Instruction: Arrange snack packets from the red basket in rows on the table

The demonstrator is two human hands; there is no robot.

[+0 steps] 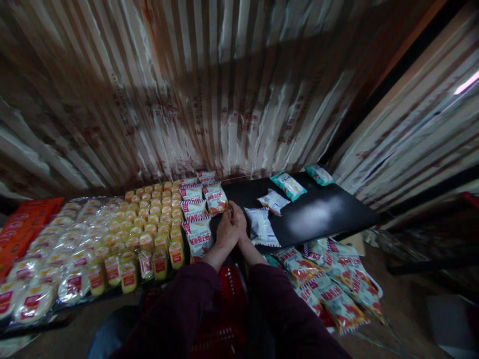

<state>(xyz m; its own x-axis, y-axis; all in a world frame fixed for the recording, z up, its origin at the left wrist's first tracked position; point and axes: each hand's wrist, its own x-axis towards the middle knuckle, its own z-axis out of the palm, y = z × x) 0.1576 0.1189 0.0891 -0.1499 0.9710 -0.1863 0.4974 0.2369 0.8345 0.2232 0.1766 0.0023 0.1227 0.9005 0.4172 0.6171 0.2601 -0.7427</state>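
Observation:
My left hand (225, 233) and my right hand (240, 223) are pressed together over the black table (314, 214), fingers closed. Whatever may be between them is hidden. The fingertips reach the lower right corner of a white snack bag (216, 198) with red lettering and a striped edge; whether they grip it I cannot tell. Similar bags stand in two columns to the left, the nearest one (198, 237) beside my left wrist. Just right of my right hand lies a silvery snack bag (261, 227) showing its plain side, with a smaller one (274, 201) behind it.
Yellow packaged cakes (145, 242) and round white-wrapped ones (69, 286) fill the table's left part, ending at orange packs (22, 224). Two green bags (288, 185) lie at the back right. More snack bags (333, 294) are piled below the table, near a red crate (220, 309).

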